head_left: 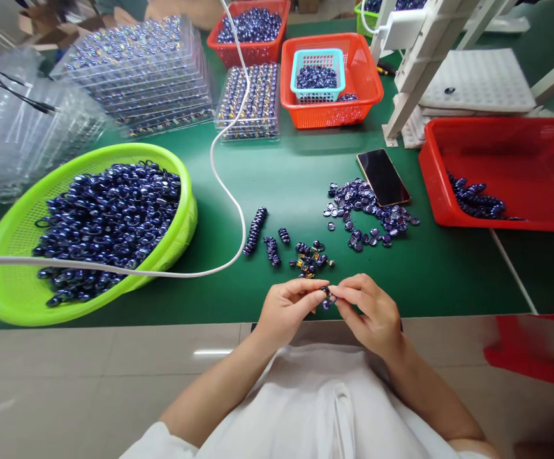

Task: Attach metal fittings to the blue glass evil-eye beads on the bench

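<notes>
At the table's front edge my left hand [290,306] pinches a small shiny dark-blue part [326,303] between thumb and fingers. My right hand [368,310] meets it from the other side, its fingertips closed on the same part. The fingers hide much of its shape. Just beyond the hands lies a loose cluster of blue and gold pieces [311,256]. Left of that are stacked rows of dark-blue rings [256,231], one long and two shorter. A scatter of flat blue caps [357,197] lies farther right, beside a phone [383,177].
A green basket [188,210] full of dark-blue rings stands at left, crossed by a white cable [214,162]. Behind are stacked clear trays [162,83] and orange baskets [300,115]. A red bin [520,146] and a white metal post [410,83] stand at right.
</notes>
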### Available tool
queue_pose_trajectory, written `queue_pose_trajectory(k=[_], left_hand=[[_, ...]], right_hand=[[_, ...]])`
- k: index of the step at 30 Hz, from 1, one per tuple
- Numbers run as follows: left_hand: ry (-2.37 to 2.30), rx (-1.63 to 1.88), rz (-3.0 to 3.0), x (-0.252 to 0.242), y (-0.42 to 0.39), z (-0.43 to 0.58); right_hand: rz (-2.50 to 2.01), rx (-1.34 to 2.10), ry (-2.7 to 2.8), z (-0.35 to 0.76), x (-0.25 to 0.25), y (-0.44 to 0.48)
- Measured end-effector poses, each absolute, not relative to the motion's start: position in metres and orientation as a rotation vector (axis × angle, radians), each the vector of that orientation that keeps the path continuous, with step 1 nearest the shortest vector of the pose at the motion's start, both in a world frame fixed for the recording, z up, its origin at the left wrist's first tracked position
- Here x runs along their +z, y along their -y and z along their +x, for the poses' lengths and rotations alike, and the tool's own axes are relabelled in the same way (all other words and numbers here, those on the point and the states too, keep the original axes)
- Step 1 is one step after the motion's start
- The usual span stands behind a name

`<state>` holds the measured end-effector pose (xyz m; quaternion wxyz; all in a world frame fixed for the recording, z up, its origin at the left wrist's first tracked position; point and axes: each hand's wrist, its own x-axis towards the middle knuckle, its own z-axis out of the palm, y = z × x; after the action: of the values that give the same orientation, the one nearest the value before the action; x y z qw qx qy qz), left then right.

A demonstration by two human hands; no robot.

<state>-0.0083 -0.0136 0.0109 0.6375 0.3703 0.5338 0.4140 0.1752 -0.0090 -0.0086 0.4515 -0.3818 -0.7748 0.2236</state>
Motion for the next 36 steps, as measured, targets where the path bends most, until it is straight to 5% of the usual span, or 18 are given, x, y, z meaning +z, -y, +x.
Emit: queue_pose_trajectory(k=[25, 36], left_hand=[[-1.156, 1.148, 1.360, 0.003, 0.020, -0.008], [-1.189, 1.163, 1.420, 0.001, 0.023, -0.006]], right_hand=[[-1.029, 0.529, 1.869, 0.170, -0.003, 0.011], [-1.102, 0.841, 1.736, 0.168, 0.002, 0.010]])
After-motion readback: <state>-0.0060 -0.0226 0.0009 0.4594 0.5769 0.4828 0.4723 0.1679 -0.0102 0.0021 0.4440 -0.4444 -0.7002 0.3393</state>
